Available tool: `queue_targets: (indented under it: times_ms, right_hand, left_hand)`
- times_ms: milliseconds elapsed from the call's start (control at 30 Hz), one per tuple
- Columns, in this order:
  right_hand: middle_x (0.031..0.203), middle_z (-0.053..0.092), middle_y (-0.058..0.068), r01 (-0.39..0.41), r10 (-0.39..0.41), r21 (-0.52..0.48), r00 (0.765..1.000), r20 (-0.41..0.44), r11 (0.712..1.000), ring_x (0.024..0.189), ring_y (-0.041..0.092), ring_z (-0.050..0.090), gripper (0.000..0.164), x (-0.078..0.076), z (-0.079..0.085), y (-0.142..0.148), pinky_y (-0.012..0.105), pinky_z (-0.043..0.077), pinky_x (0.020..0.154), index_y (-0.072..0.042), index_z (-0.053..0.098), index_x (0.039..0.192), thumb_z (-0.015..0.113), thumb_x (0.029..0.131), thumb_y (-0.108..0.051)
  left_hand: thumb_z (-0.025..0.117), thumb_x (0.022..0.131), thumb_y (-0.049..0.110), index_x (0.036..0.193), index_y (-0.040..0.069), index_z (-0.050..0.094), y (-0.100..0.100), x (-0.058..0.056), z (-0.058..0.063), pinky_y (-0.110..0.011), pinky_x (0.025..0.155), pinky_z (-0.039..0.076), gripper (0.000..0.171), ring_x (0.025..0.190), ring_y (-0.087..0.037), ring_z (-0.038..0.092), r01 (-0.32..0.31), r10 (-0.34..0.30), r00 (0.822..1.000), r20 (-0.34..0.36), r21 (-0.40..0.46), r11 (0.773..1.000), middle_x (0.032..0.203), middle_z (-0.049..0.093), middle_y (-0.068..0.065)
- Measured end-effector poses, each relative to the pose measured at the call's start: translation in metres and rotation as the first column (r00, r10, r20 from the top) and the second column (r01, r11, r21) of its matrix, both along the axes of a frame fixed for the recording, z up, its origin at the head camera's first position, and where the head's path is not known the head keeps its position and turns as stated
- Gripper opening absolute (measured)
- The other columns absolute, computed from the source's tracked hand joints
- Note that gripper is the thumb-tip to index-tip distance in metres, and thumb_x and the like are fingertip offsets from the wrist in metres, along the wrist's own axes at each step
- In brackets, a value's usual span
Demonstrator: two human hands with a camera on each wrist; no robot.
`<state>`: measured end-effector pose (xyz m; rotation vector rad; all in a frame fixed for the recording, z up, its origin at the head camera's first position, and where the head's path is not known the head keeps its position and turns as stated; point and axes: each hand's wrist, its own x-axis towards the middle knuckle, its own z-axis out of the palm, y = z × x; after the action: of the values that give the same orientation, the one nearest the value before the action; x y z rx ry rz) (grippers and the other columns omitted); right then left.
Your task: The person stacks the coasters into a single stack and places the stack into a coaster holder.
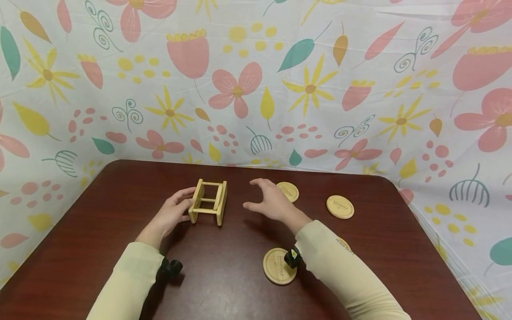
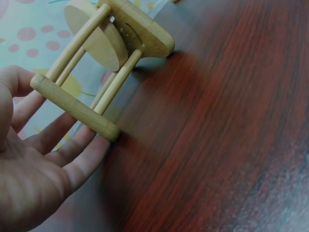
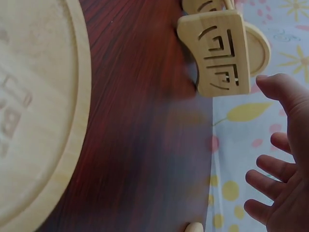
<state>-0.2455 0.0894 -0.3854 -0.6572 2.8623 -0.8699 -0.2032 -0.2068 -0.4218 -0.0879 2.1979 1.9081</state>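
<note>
A small bamboo coaster holder [image 1: 193, 213] with rods between two side panels stands at the table's left middle. One round wooden coaster [image 2: 96, 38] is upright inside it, close to the right panel. My left hand [image 1: 173, 212] holds the holder by its left panel, the thumb and fingers around that panel's edges. In the right wrist view, the right panel [image 3: 215, 55] shows a cut-out pattern. To the right of the holder, my right hand [image 1: 274, 202] is held apart from it, thumb and fingers spread with nothing between them. A coaster [image 1: 291, 192] lies just behind this hand.
Another coaster [image 1: 340, 207] lies farther right on the dark red-brown table [image 1: 224, 284]. One more coaster [image 1: 276, 269] lies near the front, below my right wrist. My right sleeve [image 1: 340, 266] partly hides a further coaster [image 1: 343, 243]. A floral cloth [image 1: 248, 133] hangs behind the table.
</note>
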Motion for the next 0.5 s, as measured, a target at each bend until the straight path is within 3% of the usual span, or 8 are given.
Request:
queue_targets:
  times_ms: [500]
  right_hand:
    - [0.138,0.047,0.010,0.036,-0.035,-0.023,0.999,0.040,0.999,0.126,0.031,0.048,0.072,-0.005,-0.009,0.016,0.047,0.042,0.101,-0.013,0.045,0.136,0.072,0.078,-0.048]
  left_hand:
    - [0.043,0.098,0.019,0.147,0.014,0.031,-0.001,-0.001,0.000,-0.043,0.091,0.050,0.050,0.126,-0.035,0.046,0.001,0.000,1.000,-0.010,0.028,1.000,0.147,0.035,-0.018]
